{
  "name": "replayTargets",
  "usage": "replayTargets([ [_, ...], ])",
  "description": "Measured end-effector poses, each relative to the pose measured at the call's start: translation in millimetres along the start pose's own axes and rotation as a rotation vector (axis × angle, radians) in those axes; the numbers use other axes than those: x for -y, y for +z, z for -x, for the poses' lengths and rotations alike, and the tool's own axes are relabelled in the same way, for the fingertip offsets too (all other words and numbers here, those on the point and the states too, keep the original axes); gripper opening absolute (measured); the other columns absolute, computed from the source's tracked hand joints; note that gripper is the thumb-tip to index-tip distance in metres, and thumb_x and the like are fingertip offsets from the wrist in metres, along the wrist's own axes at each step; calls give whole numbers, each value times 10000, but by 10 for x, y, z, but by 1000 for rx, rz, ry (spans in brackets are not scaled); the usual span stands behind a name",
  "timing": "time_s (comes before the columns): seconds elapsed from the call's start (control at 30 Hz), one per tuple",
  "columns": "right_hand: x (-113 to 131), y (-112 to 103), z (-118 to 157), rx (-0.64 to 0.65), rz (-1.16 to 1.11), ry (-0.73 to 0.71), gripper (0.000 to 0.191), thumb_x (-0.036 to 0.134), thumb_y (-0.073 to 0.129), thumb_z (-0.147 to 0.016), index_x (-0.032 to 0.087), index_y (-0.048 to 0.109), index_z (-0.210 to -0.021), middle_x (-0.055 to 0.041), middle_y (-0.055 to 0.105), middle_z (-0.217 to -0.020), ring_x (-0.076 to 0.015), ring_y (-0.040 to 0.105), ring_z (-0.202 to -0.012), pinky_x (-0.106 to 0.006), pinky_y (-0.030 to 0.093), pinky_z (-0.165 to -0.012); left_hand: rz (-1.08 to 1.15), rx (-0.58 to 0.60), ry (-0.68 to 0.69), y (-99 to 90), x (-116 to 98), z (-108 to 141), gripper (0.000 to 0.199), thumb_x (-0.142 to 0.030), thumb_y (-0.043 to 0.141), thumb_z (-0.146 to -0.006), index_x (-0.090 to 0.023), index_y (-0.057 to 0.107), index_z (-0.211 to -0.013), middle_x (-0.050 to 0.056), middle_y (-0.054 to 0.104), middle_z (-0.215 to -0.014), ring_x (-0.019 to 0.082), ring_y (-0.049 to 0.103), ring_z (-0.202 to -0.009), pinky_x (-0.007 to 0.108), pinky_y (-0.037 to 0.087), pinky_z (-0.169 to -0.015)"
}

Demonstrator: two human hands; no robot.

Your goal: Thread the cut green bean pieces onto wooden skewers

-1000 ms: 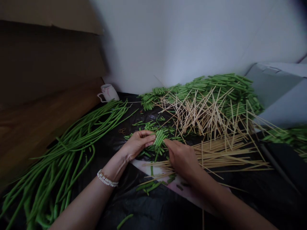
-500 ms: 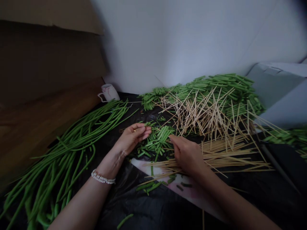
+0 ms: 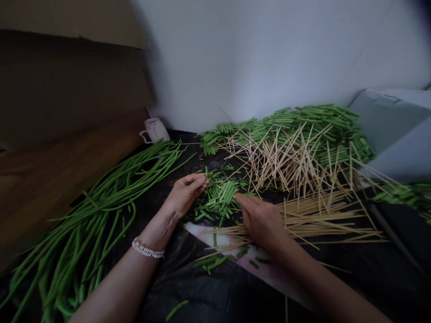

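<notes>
My left hand (image 3: 187, 192), a beaded bracelet at its wrist, pinches a short cut piece of green long bean (image 3: 206, 171) between thumb and fingertips. My right hand (image 3: 261, 217) is closed at the end of a row of parallel bean pieces (image 3: 227, 193). These appear threaded on a skewer, whose stick is mostly hidden by the fingers and beans. Loose cut bean pieces (image 3: 204, 213) lie beneath and between both hands. Bare bamboo skewers (image 3: 323, 224) spread out beside and under my right hand.
Long whole beans (image 3: 111, 193) lie in a heap at left. At the back, skewered bean pieces (image 3: 323, 119) are piled up, their sticks (image 3: 279, 161) pointing forward. A white mug (image 3: 156, 130) stands by the wall. Black plastic sheeting (image 3: 195, 296) covers the surface.
My left fingertips have drawn back slightly, and a bean piece now stands upright in them. My right hand has shifted a little left and down, together with the row of bean pieces.
</notes>
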State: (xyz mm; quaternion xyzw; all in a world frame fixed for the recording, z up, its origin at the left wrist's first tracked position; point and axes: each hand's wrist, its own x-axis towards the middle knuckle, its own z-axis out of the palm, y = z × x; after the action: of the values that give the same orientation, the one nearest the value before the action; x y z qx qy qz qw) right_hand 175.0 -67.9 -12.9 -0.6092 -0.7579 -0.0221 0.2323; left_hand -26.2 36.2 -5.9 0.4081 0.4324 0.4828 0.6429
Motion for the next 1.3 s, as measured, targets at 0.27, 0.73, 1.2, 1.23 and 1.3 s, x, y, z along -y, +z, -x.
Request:
replayTargets([
  [0.27, -56, -10, -6, -35, -14, 0, 359, 167, 363, -921, 192, 655, -1128, -65, 692, -856, -155, 629, -747, -248, 454, -672, -811, 81, 168, -428, -334, -62, 266, -386, 813, -603, -156, 745, -718, 33, 704, -699, 146, 577, -642, 239, 420, -640],
  [0.73, -59, -11, -5, -73, 2, -4, 354, 175, 381, -920, 199, 667, -1127, -61, 702, -836, -154, 636, -715, -246, 469, -646, -1387, 463, -11, -560, -487, 196, 65, -239, 766, -536, -225, 717, -577, -25, 638, -543, 138, 535, -519, 226, 297, -476],
  [1.2, -70, 5, -7, -82, 0, -11, 339, 180, 386, -925, 198, 670, -1109, -67, 709, -882, -160, 661, -740, -251, 485, -681, -1351, 504, -43, -577, -485, 132, 231, -405, 711, -647, -187, 694, -721, -12, 654, -645, 152, 552, -610, 232, 367, -558],
  [1.23, -68, 4, -8, -77, -1, -13, 339, 177, 387, -924, 199, 670, -1109, -67, 709, -887, -161, 662, -745, -250, 484, -679, -1406, 503, -80, -594, -485, 139, 219, -392, 734, -614, -193, 698, -699, -17, 649, -623, 151, 548, -590, 233, 351, -539],
  [1.3, -67, 3, -10, -72, -7, -19, 340, 175, 387, -924, 197, 671, -1109, -68, 709, -891, -163, 663, -755, -251, 484, -684, -1480, 477, -74, -594, -481, 150, 177, -358, 743, -596, -204, 707, -673, -20, 654, -611, 152, 553, -580, 236, 338, -532],
])
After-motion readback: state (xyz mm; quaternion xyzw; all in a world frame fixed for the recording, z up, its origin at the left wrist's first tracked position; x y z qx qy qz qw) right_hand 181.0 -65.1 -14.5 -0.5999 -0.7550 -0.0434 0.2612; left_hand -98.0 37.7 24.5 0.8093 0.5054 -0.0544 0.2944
